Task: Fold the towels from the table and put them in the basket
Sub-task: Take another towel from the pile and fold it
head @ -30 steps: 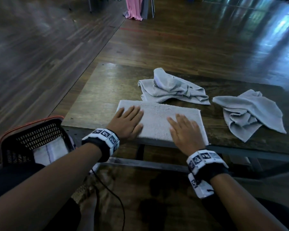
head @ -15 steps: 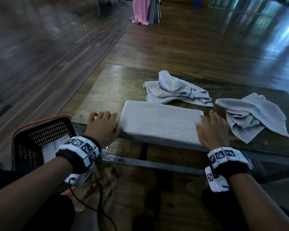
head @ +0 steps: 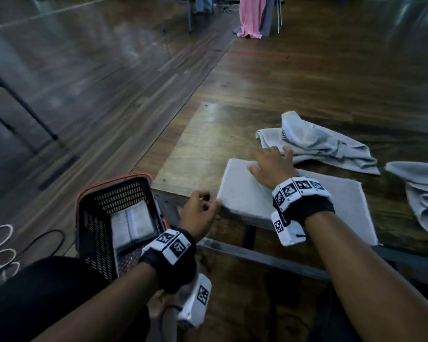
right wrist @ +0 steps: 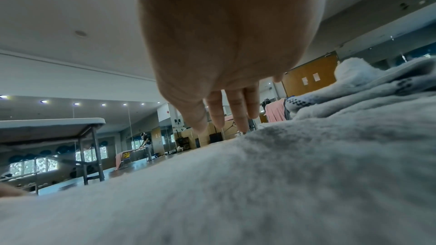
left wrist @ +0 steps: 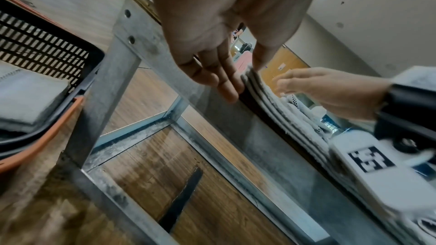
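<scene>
A folded grey towel (head: 307, 206) lies flat at the table's near edge. My left hand (head: 208, 201) is at its near-left corner; in the left wrist view the straight fingers (left wrist: 226, 85) lie against the stacked layers (left wrist: 266, 96) and the thumb touches the top. My right hand (head: 269, 156) lies on the towel's far-left part with its fingers (right wrist: 235, 116) straight and spread. The black basket with an orange rim (head: 94, 211) stands on the floor to the left and holds one folded towel (head: 131, 223). Two crumpled grey towels (head: 316, 144) (head: 420, 193) lie farther right.
The wooden table (head: 208, 144) has a metal frame (left wrist: 132, 31) below its edge, close to the basket. Cables (head: 0, 243) lie on the floor at far left. A pink cloth (head: 250, 16) hangs far behind. Another table's legs (head: 22, 107) stand at the left.
My right hand left the towel's right end and crossed onto its far-left part. My left hand shifted to the near-left corner. The view turned left, showing more of the basket.
</scene>
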The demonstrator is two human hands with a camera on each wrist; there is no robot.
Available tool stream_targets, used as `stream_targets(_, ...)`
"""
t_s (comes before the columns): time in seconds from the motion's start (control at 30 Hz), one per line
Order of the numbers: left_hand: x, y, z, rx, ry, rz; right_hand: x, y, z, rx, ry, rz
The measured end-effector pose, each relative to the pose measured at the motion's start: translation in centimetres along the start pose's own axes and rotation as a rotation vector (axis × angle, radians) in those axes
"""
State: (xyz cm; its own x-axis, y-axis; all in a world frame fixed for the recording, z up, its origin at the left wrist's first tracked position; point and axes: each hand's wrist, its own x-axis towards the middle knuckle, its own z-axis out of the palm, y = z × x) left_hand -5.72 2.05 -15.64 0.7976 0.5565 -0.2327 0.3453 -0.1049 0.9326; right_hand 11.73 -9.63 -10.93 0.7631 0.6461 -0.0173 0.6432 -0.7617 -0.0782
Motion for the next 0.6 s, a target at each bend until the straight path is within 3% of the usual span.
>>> stream_targets(0.47, -0.1, 1.9, -1.0, 0.066, -0.088, -0.027, 5.0, -3.0, -0.9, -0.038, -0.238, -0.055)
stream_targets(0.53, -0.3, 2.7, -1.1, 0.063, -0.064, -0.007, 4.9, -3.0, -1.1, 0.015, -0.192, -0.074)
stream_targets(0.6, -0.4, 3.9, -1.5, 0.051, 0.007, 0.059, 4.7, -3.4, -1.5, 0.115, 0.004, -0.107)
